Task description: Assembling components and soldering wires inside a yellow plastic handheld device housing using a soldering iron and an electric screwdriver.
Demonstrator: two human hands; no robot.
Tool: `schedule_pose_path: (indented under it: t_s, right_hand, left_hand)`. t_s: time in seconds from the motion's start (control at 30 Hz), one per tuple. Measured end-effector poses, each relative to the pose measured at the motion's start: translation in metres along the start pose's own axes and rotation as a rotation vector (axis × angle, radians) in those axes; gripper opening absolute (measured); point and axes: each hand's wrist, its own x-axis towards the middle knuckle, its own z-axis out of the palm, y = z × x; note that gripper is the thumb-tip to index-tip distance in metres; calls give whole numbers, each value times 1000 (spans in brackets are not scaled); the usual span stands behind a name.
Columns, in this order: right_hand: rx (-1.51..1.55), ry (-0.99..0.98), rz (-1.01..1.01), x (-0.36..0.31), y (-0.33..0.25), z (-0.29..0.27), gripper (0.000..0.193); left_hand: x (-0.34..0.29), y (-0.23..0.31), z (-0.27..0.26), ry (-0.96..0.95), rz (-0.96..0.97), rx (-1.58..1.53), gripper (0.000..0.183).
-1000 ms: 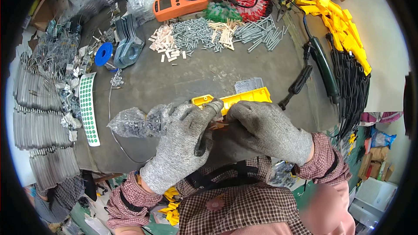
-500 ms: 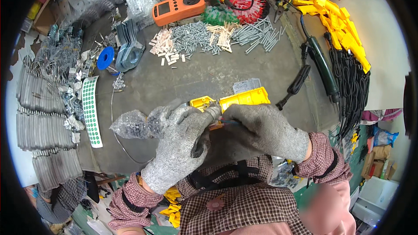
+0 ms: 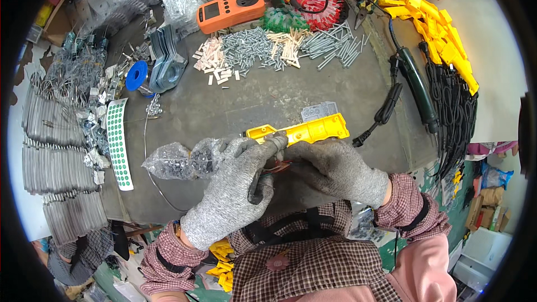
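A long yellow plastic housing half [image 3: 319, 129] lies on the worktable just beyond my hands, its hollow side showing. My left hand [image 3: 232, 179], in a grey work glove, is curled at the housing's left part, with its fingertips over the near edge; what they grip is hidden. Thin red and pale wires [image 3: 275, 168] show between the hands. My gloved right hand [image 3: 341, 169] is closed at the wires' right end, below the housing, its fingertips partly hidden. A clear bag of small dark parts [image 3: 170, 160] lies against my left hand.
Behind the housing sits a grey plastic plate [image 3: 319, 111]. Screws [image 3: 246, 47] and an orange meter [image 3: 230, 11] are farther back. A green-handled soldering iron [image 3: 415, 86], black cords [image 3: 450, 112] and yellow housings [image 3: 442, 33] are at right. A green-dotted label strip [image 3: 118, 145] lies left.
My right hand has drawn slightly down and left, off the yellow housing, uncovering more of its hollow side. The red wires between my hands show more plainly.
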Motion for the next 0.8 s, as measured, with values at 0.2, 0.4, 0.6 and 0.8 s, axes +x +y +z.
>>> schedule_pose_path:
  t_s: [0.2,0.4,0.6,0.8]
  right_hand:
    - [-23,16,-69,-7,-2,-1,31]
    - [19,98,-99,-3,-8,-5,29]
    - [17,96,-109,-1,5,7,33]
    - [168,83,-188,1,1,-26,37]
  left_hand:
    - [-2,0,2,23,17,-2,64]
    - [-4,-4,5,25,40,77,66]
    - [0,5,2,4,19,35,65]
    - [0,1,5,22,68,157,65]
